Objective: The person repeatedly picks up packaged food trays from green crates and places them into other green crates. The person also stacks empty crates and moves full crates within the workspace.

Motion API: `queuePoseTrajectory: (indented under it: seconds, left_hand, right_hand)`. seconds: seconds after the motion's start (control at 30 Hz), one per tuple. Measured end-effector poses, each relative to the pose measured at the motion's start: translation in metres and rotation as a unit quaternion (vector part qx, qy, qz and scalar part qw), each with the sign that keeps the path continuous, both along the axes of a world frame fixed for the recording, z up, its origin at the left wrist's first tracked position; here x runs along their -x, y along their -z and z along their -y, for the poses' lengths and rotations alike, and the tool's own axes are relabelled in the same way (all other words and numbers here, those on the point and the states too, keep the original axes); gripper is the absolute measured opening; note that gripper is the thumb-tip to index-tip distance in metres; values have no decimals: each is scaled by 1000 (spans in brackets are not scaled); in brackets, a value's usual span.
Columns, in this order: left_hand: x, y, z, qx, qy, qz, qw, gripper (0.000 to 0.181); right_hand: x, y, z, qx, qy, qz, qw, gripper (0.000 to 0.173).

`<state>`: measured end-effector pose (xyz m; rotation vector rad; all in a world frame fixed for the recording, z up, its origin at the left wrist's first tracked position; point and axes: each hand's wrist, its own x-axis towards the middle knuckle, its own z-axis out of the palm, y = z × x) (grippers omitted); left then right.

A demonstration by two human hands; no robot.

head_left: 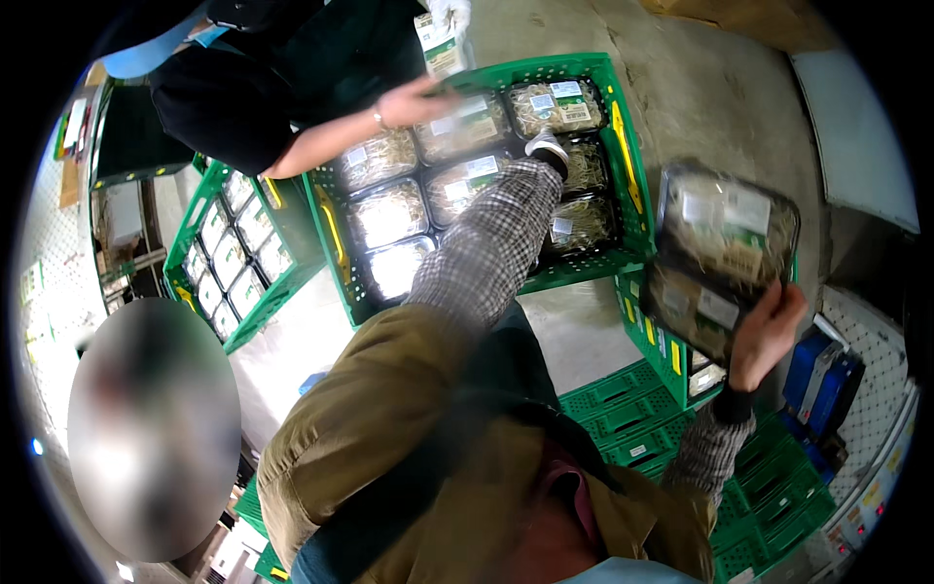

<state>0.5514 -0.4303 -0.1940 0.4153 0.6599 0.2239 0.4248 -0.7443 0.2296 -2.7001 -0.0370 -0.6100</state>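
My left hand (547, 143), in a white glove under a plaid sleeve, touches the near edge of a film-covered black tray of pale sprouts (556, 108) in the green plastic crate (467, 286); its fingers are partly hidden, so a grip cannot be told. Several similar labelled trays lie in rows there. To the right of the crate, my bare right hand (770, 336) holds two such trays by their near right side, an upper one (726, 223) and a lower one (689, 303), partly overlapping and slightly blurred.
Across the crate, a co-worker's bare hand (416, 104) blurs over the trays; their gloved hand (451, 16) holds another pack (440, 47). A filled green crate (252, 321) stands left. Another crate (649, 332) and green stacked crates (620, 409) are at right, near a blue case (813, 379).
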Motion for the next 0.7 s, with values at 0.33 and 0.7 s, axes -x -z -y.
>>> queuePoseTrajectory:
  seconds: [0.33,0.7]
  left_hand:
    - [201,-207,67,-190,196,-27,962,9]
    - [663,-282,-232,-253,-144,-260,921,20]
  right_hand:
    - [49,-73,-18,189,-203,-107,955,17]
    - [192,-67,-420,122,-699,-254,657,15]
